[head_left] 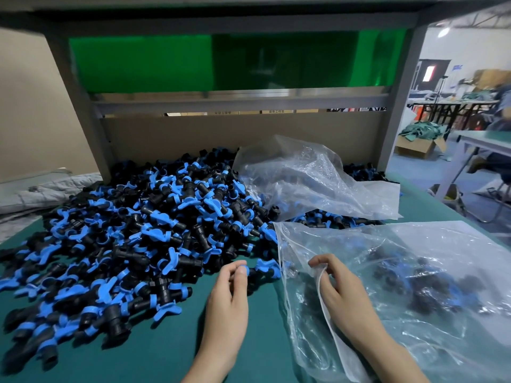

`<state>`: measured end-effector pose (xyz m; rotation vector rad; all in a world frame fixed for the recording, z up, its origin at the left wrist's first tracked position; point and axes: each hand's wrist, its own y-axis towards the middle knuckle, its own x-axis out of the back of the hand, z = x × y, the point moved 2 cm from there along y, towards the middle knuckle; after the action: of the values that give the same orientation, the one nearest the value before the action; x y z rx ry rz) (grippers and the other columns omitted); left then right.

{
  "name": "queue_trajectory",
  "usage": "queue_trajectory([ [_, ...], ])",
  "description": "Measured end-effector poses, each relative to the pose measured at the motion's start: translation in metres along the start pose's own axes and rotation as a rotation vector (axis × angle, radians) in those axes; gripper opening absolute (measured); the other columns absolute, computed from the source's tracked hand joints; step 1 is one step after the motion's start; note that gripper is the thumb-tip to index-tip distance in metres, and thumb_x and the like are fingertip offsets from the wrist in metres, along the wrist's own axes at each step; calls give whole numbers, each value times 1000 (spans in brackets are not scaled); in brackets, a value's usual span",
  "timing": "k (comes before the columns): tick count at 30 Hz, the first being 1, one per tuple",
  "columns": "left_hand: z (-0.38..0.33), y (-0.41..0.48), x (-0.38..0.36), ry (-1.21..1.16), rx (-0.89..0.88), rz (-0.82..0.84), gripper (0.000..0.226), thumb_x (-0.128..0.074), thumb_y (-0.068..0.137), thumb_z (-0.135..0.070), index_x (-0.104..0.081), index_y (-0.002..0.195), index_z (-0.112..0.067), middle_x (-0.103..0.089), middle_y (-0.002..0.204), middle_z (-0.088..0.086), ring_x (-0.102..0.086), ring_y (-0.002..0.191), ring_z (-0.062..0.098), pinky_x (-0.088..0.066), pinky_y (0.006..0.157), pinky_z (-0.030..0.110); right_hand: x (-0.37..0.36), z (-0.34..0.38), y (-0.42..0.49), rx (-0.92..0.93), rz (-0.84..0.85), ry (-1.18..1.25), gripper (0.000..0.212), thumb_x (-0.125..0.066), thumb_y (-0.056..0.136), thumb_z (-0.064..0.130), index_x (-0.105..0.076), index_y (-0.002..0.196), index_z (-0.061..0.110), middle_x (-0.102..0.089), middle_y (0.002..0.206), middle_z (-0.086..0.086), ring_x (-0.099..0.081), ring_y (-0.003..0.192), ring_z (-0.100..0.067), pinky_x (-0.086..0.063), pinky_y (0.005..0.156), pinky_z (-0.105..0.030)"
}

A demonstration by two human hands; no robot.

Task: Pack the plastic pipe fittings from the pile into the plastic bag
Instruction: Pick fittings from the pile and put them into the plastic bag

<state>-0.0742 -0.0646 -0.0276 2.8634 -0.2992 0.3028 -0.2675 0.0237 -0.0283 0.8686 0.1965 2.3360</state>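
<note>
A big pile of black and blue plastic pipe fittings [143, 230] covers the left and middle of the green table. A clear plastic bag [431, 275] lies at the right with several fittings inside. My left hand [229, 294] pinches one black and blue fitting [262, 269] at the pile's near edge, just left of the bag's mouth. My right hand [340, 288] grips the bag's open edge and holds it up.
A second crumpled clear bag [312, 178] lies on the pile at the back right. A grey shelf frame [240, 100] with a cardboard back panel stands behind the pile. Bare green table surface [171, 352] shows near me. Other tables and boxes stand far right.
</note>
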Motion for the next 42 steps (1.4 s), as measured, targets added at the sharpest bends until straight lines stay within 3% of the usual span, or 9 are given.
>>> queue_trajectory([
  [5, 6, 10, 6, -240, 167, -73, 18, -43, 104, -25, -61, 100, -23, -59, 72, -2, -53, 60, 6, -44, 69, 29, 0, 0, 0, 3, 5, -5, 21, -45, 100, 20, -59, 103, 36, -63, 87, 19, -52, 71, 6, -36, 65, -15],
  [11, 15, 17, 11, -386, 243, -109, 31, -47, 103, -37, -55, 84, -13, -49, 56, -10, -42, 50, 6, -37, 64, 35, 1, 1, -1, 3, 10, 7, 21, -45, 100, 19, -59, 103, 34, -58, 77, 19, -51, 66, 6, -35, 62, -16],
  [19, 15, 20, 14, -478, 276, -106, 38, -56, 94, -48, -53, 85, -12, -42, 52, -8, -37, 47, 8, -35, 56, 31, 0, 0, -1, 5, 5, 7, 22, -45, 99, 18, -60, 103, 35, -61, 83, 18, -52, 67, 5, -38, 64, -19],
  [28, 15, 21, 14, -469, 255, -71, 38, -54, 95, -49, -52, 84, -13, -43, 53, -8, -38, 48, 10, -36, 56, 30, -1, -2, 0, 2, 4, 14, 22, -45, 99, 19, -59, 102, 36, -60, 79, 24, -52, 67, 5, -36, 62, -17],
  [36, 17, 21, 11, -491, 228, -76, 23, -52, 102, -29, -60, 91, -10, -57, 60, -7, -52, 55, 7, -46, 64, 30, 1, 2, -1, 21, -15, 35, 25, -44, 97, 16, -60, 102, 35, -60, 82, 27, -51, 66, 6, -35, 63, -18],
  [40, 3, 13, 9, -400, 72, 89, 12, -50, 102, -18, -61, 106, -17, -67, 75, -3, -63, 71, 9, -53, 66, 23, 5, 9, 0, 77, -71, 45, 25, -46, 98, 15, -59, 103, 35, -58, 78, 29, -53, 64, 2, -34, 60, -14],
  [42, -5, 5, 7, -298, -36, 154, 10, -54, 100, -19, -60, 106, -24, -69, 83, -7, -66, 79, 11, -54, 73, 22, 9, 15, 0, 128, -139, 47, 27, -50, 98, 9, -60, 103, 34, -61, 86, 26, -55, 68, -1, -37, 62, -12],
])
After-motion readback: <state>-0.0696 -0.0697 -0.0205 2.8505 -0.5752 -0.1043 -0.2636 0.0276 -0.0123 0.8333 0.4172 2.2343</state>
